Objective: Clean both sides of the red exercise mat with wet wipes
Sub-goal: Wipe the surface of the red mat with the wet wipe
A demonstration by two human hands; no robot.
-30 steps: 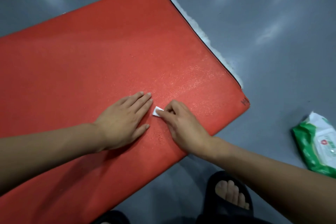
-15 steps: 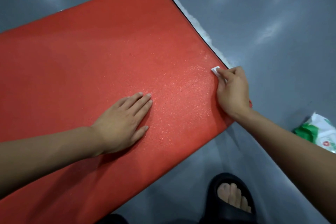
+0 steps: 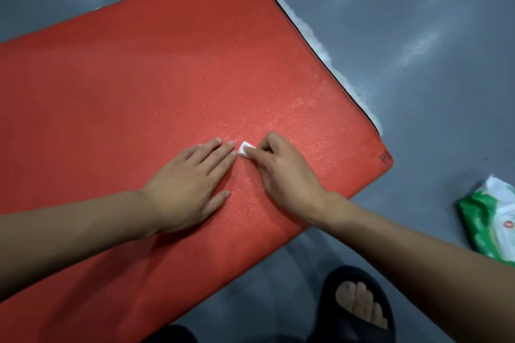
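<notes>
- Red mat (image 3: 156, 86) lay flat on the grey floor (image 3: 418, 36); white fuzzy edge (image 3: 320, 44) stuck out under its far-right side.
- L hand (image 3: 189, 184) rested palm-down on the mat, near its right end; fingers straight & close together.
- R hand (image 3: 284, 172) was on the mat just right of the L hand, fingers curled, pinching a small folded wet wipe (image 3: 245, 149) against the surface; wipe nearly touched the L fingertips.
- Green/white wipes pack (image 3: 493, 220) lay on the floor, off the mat's right end.
- Black sandal w/ toes (image 3: 359, 303) showed below the mat's near edge.
</notes>
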